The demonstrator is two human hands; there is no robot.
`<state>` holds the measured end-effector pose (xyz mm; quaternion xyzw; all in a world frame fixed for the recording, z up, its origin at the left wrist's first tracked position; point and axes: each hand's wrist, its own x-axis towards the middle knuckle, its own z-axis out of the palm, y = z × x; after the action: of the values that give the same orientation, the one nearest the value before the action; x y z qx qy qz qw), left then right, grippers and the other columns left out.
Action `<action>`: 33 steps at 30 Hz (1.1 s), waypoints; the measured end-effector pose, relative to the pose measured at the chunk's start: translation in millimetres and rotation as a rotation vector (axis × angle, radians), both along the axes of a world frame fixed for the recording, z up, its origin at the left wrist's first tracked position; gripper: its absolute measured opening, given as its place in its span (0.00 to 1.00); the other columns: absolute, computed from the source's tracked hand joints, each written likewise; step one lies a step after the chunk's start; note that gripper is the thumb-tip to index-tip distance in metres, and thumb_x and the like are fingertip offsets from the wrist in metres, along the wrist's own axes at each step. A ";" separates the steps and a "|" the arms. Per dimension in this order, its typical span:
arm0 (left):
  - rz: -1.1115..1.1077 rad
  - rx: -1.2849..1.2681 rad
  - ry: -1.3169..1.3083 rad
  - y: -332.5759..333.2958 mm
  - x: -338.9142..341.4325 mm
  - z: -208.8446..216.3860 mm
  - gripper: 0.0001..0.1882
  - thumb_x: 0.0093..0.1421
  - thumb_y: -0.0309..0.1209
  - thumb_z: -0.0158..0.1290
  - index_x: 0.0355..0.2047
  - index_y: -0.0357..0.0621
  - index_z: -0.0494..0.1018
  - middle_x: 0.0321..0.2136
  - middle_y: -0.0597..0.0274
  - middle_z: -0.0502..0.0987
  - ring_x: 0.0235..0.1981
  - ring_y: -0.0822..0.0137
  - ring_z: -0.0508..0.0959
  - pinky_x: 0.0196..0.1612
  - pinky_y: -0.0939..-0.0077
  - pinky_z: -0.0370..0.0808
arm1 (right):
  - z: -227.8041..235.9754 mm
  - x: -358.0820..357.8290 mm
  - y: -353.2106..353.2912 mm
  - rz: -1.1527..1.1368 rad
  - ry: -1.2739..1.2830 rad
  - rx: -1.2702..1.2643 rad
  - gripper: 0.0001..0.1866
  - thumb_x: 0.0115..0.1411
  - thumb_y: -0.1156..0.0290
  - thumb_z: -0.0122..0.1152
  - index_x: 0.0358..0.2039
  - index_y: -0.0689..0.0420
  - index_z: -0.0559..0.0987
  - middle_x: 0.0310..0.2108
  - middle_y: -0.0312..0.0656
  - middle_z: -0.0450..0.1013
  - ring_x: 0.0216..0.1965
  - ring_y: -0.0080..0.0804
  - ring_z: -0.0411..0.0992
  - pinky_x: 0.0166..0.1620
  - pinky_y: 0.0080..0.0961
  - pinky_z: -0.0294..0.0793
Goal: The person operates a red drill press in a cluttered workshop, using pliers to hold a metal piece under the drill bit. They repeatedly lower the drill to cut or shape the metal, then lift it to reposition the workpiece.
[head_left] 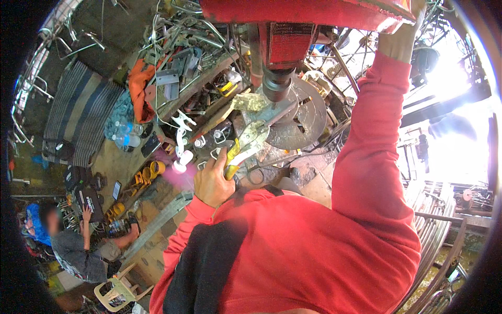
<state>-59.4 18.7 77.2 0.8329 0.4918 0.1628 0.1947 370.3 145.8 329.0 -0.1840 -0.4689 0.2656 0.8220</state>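
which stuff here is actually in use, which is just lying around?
In use: left hand gripping yellow-handled pliers, metal piece under drill chuck, right hand up on red drill press.
Lying about: orange cloth, plastic bottles, scrap metal.

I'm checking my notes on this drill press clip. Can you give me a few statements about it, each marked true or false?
1. The left hand grips yellow-handled pliers. True.
2. The pliers hold a metal piece under the drill chuck. True.
3. The right hand rests on the round table. False: it is raised at the red drill press head.
4. The sleeves are blue. False: the sleeve is red.
5. Another person sits at lower left. True.
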 end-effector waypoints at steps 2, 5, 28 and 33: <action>-0.002 0.012 -0.005 0.2 0.4 -0.9 0.36 0.47 0.29 0.59 0.61 0.43 0.70 0.32 0.45 0.78 0.30 0.40 0.80 0.32 0.48 0.76 | 0.5 0.1 -0.3 0.009 0.001 0.012 0.14 0.67 0.66 0.54 0.42 0.63 0.81 0.37 0.43 0.80 0.35 0.30 0.78 0.39 0.27 0.80; 0.004 0.008 -0.001 -0.6 1.0 -1.0 0.36 0.48 0.29 0.59 0.61 0.43 0.70 0.32 0.45 0.78 0.30 0.39 0.79 0.32 0.47 0.76 | 1.9 -0.4 0.1 0.019 0.008 0.020 0.14 0.67 0.66 0.54 0.42 0.63 0.81 0.37 0.43 0.80 0.35 0.30 0.78 0.39 0.27 0.80; 0.038 -0.025 0.033 -2.1 2.9 3.7 0.35 0.48 0.30 0.62 0.60 0.43 0.70 0.34 0.44 0.78 0.34 0.39 0.79 0.35 0.48 0.76 | 7.0 -2.5 5.3 0.052 0.001 0.048 0.14 0.67 0.67 0.53 0.43 0.64 0.80 0.37 0.45 0.80 0.35 0.31 0.79 0.40 0.27 0.81; 0.042 -0.029 0.035 -1.0 3.8 5.5 0.34 0.49 0.30 0.62 0.59 0.44 0.71 0.34 0.45 0.78 0.34 0.39 0.79 0.34 0.48 0.75 | 9.8 -9.8 -0.3 0.265 0.029 0.057 0.15 0.65 0.67 0.53 0.44 0.65 0.80 0.41 0.48 0.81 0.39 0.36 0.79 0.46 0.32 0.81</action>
<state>-55.6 17.7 82.7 0.8221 0.5149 0.1450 0.1949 360.5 145.5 338.8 -0.0933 -0.4845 0.3612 0.7912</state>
